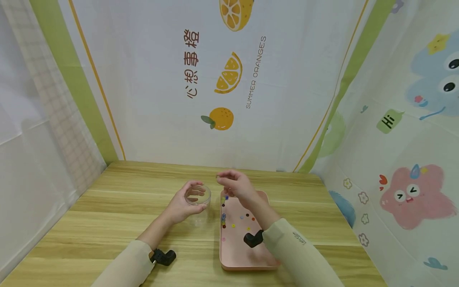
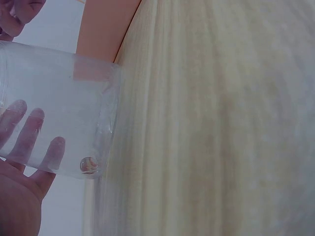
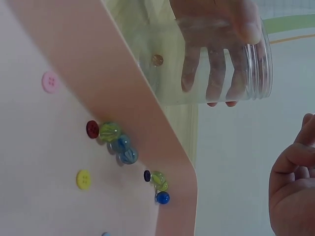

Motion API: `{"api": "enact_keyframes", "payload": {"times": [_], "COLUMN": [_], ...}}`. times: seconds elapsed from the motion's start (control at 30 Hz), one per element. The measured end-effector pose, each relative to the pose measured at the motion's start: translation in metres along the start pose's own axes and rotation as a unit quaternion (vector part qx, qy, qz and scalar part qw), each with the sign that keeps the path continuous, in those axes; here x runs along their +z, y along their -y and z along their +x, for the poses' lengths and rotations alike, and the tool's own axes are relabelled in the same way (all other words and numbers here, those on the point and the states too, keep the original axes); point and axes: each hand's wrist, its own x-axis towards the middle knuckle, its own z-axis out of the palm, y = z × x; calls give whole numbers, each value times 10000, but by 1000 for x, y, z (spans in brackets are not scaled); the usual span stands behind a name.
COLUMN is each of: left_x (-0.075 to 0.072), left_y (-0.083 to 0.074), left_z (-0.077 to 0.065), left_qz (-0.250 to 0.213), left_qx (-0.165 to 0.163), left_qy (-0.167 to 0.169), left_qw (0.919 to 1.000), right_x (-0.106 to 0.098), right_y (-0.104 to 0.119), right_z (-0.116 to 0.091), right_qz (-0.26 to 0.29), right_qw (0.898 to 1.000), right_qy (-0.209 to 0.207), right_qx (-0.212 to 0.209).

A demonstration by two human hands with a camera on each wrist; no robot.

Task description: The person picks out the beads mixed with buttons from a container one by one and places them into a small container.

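My left hand [image 1: 184,204] grips a clear, open-topped jar [image 1: 198,207], thumb on one side and fingers round the other. The jar stands upright at the left of a pink tray [image 1: 220,255]. Inside it, a single brownish glass marble [image 2: 88,165] lies at the bottom. My right hand [image 1: 236,186] is raised over the tray's far end, to the right of the jar mouth. Its thumb and index finger pinch a small round thing [image 1: 218,177], mostly hidden by the fingertips. In the right wrist view that hand [image 3: 295,184] is partly cut off by the frame edge.
In the tray, green marbles [image 3: 109,132] and blue marbles [image 3: 129,156] line the left wall. A pink button [image 3: 49,81], a dark red button [image 3: 92,129] and a yellow button [image 3: 83,179] lie among them. A wooden table [image 1: 107,207] supports everything, with printed curtains behind.
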Motion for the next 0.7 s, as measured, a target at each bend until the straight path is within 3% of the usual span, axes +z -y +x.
{"api": "enact_keyframes", "payload": {"times": [0.7], "left_x": [-1], "left_y": [0], "left_z": [0], "left_qz": [49], "left_qx": [48], "left_qy": [2], "left_qw": [10000], "right_x": [24], "right_y": [13], "right_z": [12], "right_qz": [-12], "right_qw": [9996], "right_qy": [270], "right_qx": [-33]}}
